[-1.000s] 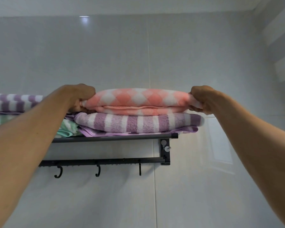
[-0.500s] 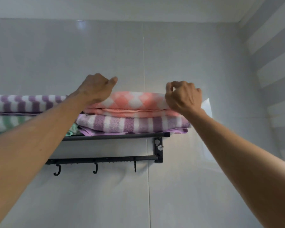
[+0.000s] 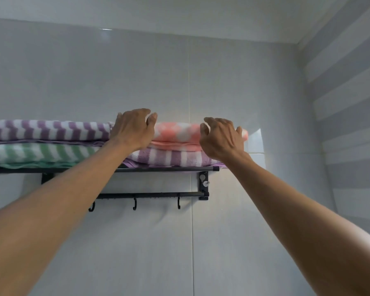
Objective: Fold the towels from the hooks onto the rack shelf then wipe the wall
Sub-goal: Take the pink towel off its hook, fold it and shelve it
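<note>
**Your hands let go of the pink towel**

The pink towel (image 3: 177,133) lies flat on top of a pile. Its long side runs left to right, along the wall (image 3: 244,86). The folded edge faces you.

It is pink with white diamond shapes. It looks thick and soft, folded into a few layers. Under it lies a purple striped towel (image 3: 171,157), which sits on the black rack shelf (image 3: 162,168). To the left is a second pile: a purple zigzag towel (image 3: 47,129) on top of a green zigzag towel (image 3: 36,153).

Your left hand (image 3: 132,127) rests over the left end of the pink towel with loose fingers. Your right hand (image 3: 221,136) is at the right end, fingers spread and relaxed. Neither hand grips anything.

A second ago you pinched both ends of the pink towel tight. Half a second ago your fingers were curled above it. Now they are spread out, and your hands sit closer together.

Three small hooks (image 3: 134,205) hang bare on the bar below the shelf.
</note>
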`<state>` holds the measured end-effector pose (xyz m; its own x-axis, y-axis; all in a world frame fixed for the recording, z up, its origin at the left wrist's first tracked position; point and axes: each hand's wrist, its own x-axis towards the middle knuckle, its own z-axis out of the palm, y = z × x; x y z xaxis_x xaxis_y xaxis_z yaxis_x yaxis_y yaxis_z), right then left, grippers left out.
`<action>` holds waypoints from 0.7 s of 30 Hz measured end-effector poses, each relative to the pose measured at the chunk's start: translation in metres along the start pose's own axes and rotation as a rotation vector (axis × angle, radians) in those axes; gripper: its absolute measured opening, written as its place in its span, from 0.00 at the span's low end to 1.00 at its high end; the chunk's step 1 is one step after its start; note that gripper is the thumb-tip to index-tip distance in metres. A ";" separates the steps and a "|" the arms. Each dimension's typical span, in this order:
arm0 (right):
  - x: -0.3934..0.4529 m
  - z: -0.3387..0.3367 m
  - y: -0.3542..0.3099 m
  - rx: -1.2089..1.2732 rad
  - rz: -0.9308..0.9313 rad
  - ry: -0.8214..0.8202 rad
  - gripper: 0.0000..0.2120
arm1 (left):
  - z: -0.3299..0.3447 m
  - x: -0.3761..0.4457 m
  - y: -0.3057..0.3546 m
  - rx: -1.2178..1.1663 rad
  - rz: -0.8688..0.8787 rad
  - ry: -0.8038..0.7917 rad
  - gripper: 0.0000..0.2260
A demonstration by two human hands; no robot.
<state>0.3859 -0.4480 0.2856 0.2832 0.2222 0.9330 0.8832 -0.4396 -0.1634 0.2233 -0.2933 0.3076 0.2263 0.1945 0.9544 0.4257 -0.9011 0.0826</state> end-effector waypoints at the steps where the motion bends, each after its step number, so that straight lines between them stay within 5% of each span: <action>1: -0.005 -0.002 -0.004 0.010 0.002 -0.004 0.22 | -0.004 -0.006 0.002 -0.026 0.003 0.002 0.23; 11: -0.092 -0.056 -0.052 0.067 0.036 -0.055 0.19 | -0.054 -0.094 0.012 -0.170 0.047 -0.060 0.20; 21: -0.205 -0.093 -0.061 0.101 0.121 -0.270 0.16 | -0.077 -0.212 0.027 -0.378 -0.132 -0.291 0.17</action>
<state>0.2390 -0.5480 0.1340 0.4657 0.4022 0.7883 0.8659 -0.3911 -0.3119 0.1197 -0.3887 0.1294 0.4500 0.3682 0.8136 0.1320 -0.9285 0.3472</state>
